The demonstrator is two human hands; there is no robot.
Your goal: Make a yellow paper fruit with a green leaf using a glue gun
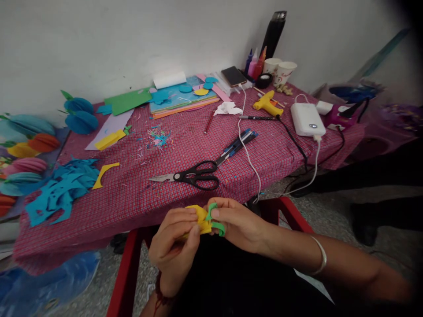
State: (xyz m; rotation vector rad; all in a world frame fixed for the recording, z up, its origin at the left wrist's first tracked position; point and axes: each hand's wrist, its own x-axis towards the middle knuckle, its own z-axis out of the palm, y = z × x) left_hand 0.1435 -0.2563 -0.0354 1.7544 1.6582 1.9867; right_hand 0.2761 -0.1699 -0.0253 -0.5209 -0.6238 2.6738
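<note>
A folded yellow paper piece (204, 224) is gripped in my left hand (176, 240), its fingers and thumb closed over the left part. My right hand (239, 224) pinches a curled green paper strip (212, 211) against the right end of the yellow piece. Another green curl (218, 227) sticks out below the right fingertips. Whether the green is fixed to the yellow cannot be told. Both hands are above my lap, just in front of the table edge. Black-handled scissors (194, 175) lie on the table beyond them.
On the checked tablecloth (185, 145) are blue paper scraps (66, 185), a yellow glue gun (268, 105), a utility knife (236, 147) and a white power bank (307, 119) with cables. Paper fruit shapes (79, 115) stand at left. Paper cups (284, 72) are at the back.
</note>
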